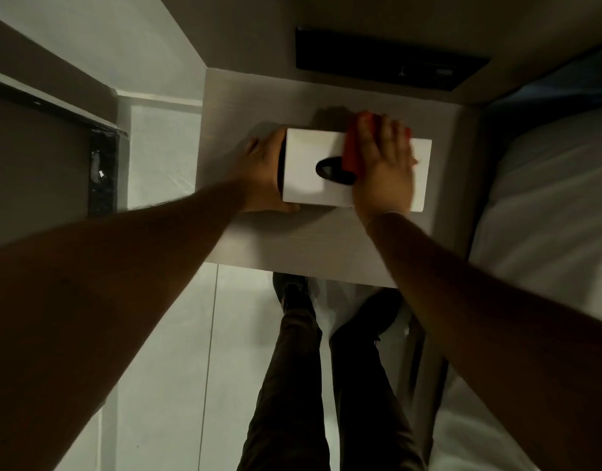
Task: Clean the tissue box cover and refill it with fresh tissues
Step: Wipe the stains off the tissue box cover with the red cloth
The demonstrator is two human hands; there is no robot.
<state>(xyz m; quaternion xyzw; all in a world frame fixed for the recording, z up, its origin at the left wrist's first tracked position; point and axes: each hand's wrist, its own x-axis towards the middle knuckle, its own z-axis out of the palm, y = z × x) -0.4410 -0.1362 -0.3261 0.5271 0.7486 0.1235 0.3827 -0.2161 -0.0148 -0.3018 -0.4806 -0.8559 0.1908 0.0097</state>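
A white rectangular tissue box cover with a dark oval slot lies flat on a grey bedside table. My left hand clasps its left end, fingers wrapped around the side. My right hand lies flat on top of the cover and presses a red cloth against it; the cloth shows beside and beyond the fingers. The hand is motion-blurred. No tissue shows in the slot.
A black panel is set in the wall behind the table. A bed with white bedding runs along the right. My dark-trousered legs and shoes stand on the pale tiled floor, with a white plastic bag between them. A dark ledge is left.
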